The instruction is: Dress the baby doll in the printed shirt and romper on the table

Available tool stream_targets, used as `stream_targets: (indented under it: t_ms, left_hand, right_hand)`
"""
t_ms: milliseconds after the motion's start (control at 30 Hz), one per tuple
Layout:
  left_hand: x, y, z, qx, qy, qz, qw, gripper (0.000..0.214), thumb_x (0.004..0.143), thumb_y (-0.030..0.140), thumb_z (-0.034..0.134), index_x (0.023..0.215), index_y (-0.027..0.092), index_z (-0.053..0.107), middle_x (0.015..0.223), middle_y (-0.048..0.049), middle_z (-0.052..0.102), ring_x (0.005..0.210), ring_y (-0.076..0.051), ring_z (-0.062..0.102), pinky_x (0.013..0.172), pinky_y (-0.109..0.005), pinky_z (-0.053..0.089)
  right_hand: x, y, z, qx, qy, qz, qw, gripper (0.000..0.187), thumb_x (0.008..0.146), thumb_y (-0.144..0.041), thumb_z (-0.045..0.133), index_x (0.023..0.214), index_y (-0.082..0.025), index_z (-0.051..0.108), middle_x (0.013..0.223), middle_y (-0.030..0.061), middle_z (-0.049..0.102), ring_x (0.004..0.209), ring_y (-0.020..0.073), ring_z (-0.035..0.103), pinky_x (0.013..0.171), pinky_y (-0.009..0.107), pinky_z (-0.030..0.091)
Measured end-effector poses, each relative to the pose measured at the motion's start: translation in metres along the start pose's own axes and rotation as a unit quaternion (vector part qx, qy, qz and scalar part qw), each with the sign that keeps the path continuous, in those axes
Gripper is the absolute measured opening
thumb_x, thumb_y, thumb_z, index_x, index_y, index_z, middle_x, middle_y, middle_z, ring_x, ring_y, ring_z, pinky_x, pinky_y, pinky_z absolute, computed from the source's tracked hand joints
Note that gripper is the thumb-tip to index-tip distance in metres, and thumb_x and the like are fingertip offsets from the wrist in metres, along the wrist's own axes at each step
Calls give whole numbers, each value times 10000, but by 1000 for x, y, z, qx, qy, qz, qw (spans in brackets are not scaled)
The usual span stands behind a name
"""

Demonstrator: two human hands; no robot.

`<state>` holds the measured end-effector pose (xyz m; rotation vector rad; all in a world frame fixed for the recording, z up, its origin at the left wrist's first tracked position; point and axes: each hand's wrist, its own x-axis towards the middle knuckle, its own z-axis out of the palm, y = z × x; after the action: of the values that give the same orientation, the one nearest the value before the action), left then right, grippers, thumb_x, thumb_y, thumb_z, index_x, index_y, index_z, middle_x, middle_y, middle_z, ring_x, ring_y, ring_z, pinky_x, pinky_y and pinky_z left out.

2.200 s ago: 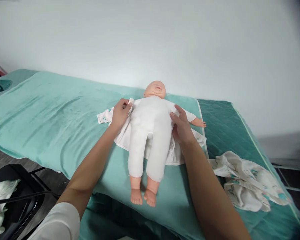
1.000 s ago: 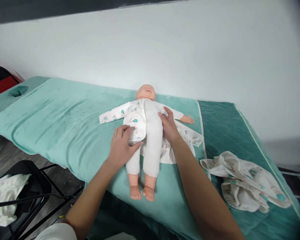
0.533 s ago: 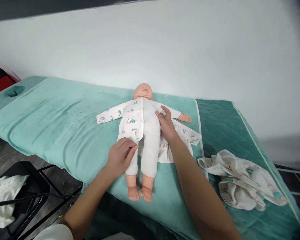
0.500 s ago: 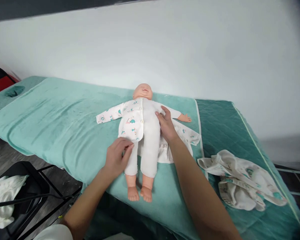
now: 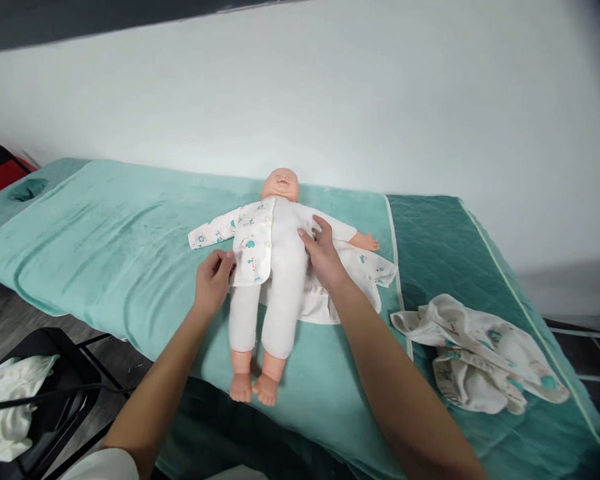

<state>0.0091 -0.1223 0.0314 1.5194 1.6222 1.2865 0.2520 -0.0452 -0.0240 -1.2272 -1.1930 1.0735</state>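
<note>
A baby doll [image 5: 275, 280] in a white body suit lies face up on a teal towel [image 5: 110, 247]. A white printed baby shirt [image 5: 253, 243] covers its left-hand half, with one sleeve stretched out; the other half lies spread under the doll on the right. My left hand [image 5: 213, 280] pinches the shirt's lower edge by the doll's hip. My right hand [image 5: 323, 257] rests flat on the doll's chest, fingers extended.
A crumpled printed garment [image 5: 480, 353] lies on the darker quilted cover [image 5: 445, 240] at the right. A black chair [image 5: 45, 400] with white cloth [image 5: 5, 413] on it stands at the lower left. A white wall runs behind the bed.
The printed shirt half was folded over the doll's left-hand side. My left hand slid down to the doll's thigh, then back up to the shirt's hem. My right hand stayed on the chest.
</note>
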Motion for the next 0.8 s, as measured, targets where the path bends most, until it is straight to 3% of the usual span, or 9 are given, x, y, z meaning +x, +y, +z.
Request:
stream_targets:
  t_ms: [100,200,300,400,500,600,667,800]
  left_hand:
    - [35,31,10,28,-10,58,998,265,979,411,519,810,223,602,815,-12,655,816,-168,609,766,-293,494]
    - [68,70,40,106,-88,182,974,170,976,295,513,895,212,638,996,-49,708,956,-192,632,864,-311,501]
    - [93,102,90,198,-214,295,910,157,962,206,522,1030,193,662,1144,-93,713,1137,-244,612,985,-371,475]
    - [103,116,146,315,-320,335,828,320,921,150,560,1233,176,628,1329,-141,648,1245,-296,561,1002,-431,476]
    - [104,115,190,424,-397,341,739,438,903,81,505,1328,160,581,1376,-158,612,1303,-319,532,1021,-478,466]
    - [103,110,211,488,-446,315,681,450,894,115,546,1340,164,574,1353,-154,632,1250,-317,589,1019,-479,462]
    - [106,109,212,502,-436,316,677,444,889,127,565,1332,160,576,1322,-154,653,1213,-312,622,1003,-460,465]
    - [116,111,200,490,-372,330,716,461,883,93,540,1342,125,550,1275,-168,668,1175,-318,644,930,-434,479]
  right_hand:
    - [-6,-10,-6,-20,-6,6,1000,898,770,-752,698,1515,-377,366,1459,88,548,1367,280,542,1168,495,460]
    - [-9,-26,-26,-47,-48,8,998,793,769,-692,747,1419,-313,496,1278,95,680,1210,284,641,1057,486,529]
    - [-9,-39,-59,-122,-10,15,992,431,841,-638,681,1014,-244,692,958,71,760,906,258,712,837,419,580]
    - [-8,-46,-96,-295,62,44,953,424,909,-553,585,652,-223,655,688,54,717,676,214,670,740,370,525]
    - [-6,-47,-122,-426,-7,144,893,425,921,-446,571,577,-207,644,662,68,718,654,197,655,690,325,455]
    - [-3,-45,-128,-512,-26,173,841,440,926,-482,565,599,-198,640,718,99,730,716,220,661,641,316,384]
    - [-1,-43,-122,-534,-9,145,833,452,922,-541,559,630,-203,632,733,104,719,753,234,657,632,314,357]
    - [3,-35,-105,-478,-21,119,870,429,849,-571,637,613,-219,577,640,45,637,671,196,590,597,301,329]
